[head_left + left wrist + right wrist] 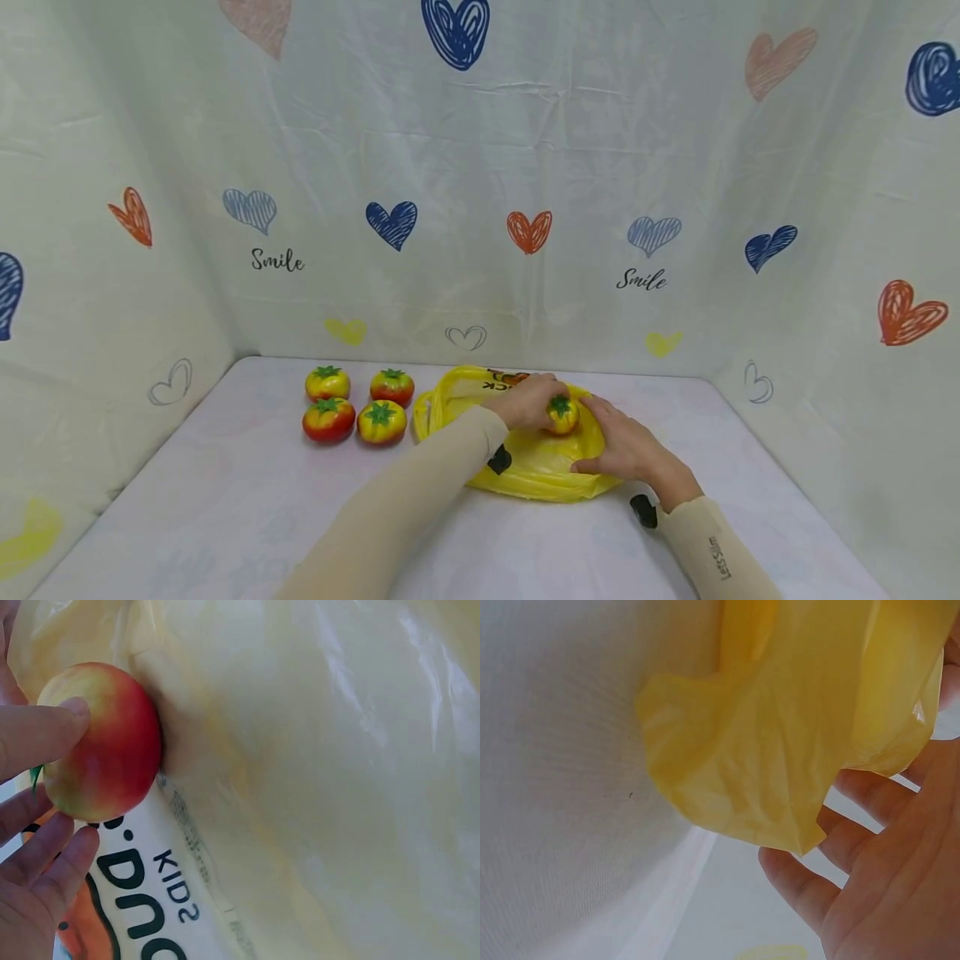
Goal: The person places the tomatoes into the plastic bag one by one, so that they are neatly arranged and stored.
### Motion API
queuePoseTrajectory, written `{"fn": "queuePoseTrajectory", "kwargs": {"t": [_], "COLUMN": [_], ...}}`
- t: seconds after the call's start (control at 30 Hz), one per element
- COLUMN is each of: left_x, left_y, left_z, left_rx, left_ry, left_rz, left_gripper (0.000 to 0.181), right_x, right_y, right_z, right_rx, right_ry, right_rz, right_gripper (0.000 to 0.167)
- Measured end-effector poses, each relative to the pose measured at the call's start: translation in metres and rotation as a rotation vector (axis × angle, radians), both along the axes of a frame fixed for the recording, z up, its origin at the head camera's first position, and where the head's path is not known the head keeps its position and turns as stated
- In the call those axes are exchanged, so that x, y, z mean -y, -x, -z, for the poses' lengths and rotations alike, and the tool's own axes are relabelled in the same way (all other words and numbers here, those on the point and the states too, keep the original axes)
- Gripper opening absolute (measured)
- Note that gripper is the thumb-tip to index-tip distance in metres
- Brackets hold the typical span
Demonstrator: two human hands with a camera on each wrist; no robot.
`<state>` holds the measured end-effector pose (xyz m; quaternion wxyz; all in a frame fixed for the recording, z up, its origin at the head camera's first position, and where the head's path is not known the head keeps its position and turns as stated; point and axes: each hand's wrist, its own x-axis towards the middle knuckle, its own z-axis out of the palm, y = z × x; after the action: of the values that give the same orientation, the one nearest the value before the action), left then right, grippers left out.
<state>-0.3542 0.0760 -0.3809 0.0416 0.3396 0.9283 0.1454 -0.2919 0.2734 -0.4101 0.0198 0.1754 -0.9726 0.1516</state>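
A yellow plastic bag [525, 467] lies spread with its mouth facing up. My left hand [528, 402] grips a red and yellow toy tomato [562, 415] with a green star-shaped top, over the bag's opening. In the left wrist view, the thumb [45, 735] presses on the tomato [112, 742] and the fingertips touch its other side. My right hand [630, 446] is at the bag's right edge, thumb and fingers spread. In the right wrist view, the extended fingers [802, 889] rest against the yellow bag [742, 765].
Several more toy tomatoes [328, 421] stand grouped left of the bag on the white-covered table [225, 500]. A pale curtain [465, 150] printed with hearts hangs behind and along both sides. Black wrist devices [643, 511] sit near the sleeve cuffs.
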Motion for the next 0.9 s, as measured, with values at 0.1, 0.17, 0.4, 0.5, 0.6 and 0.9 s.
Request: {"fn": "queuePoseTrajectory", "kwargs": {"t": [0.1, 0.17, 0.4, 0.5, 0.6, 0.9], "left_x": [0.003, 0.007, 0.023, 0.030, 0.036, 0.058], "left_y": [-0.001, -0.003, -0.014, -0.017, -0.020, -0.035], "left_z": [-0.006, -0.010, -0.025, -0.027, -0.029, -0.027], "left_rx": [-0.012, -0.011, 0.050, 0.044, 0.031, -0.007], "left_ry": [0.008, 0.005, -0.028, -0.032, -0.035, -0.121], "left_rz": [0.005, 0.007, 0.018, 0.042, 0.055, 0.092], "left_gripper": [0.049, 0.050, 0.049, 0.048, 0.049, 0.048], "right_x": [0.001, 0.001, 0.002, 0.002, 0.001, 0.001], "right_y": [0.001, 0.002, 0.001, 0.001, 0.000, 0.001], "right_z": [-0.002, -0.002, 0.000, 0.001, 0.002, 0.001], "right_rx": [0.004, 0.009, 0.055, 0.071, 0.065, 0.042], "right_ry": [0.004, 0.008, 0.029, 0.036, 0.027, 0.021], "right_rz": [0.002, 0.009, 0.064, 0.086, 0.081, 0.077], "right_gripper": [0.111, 0.110, 0.111, 0.112, 0.111, 0.111]}}
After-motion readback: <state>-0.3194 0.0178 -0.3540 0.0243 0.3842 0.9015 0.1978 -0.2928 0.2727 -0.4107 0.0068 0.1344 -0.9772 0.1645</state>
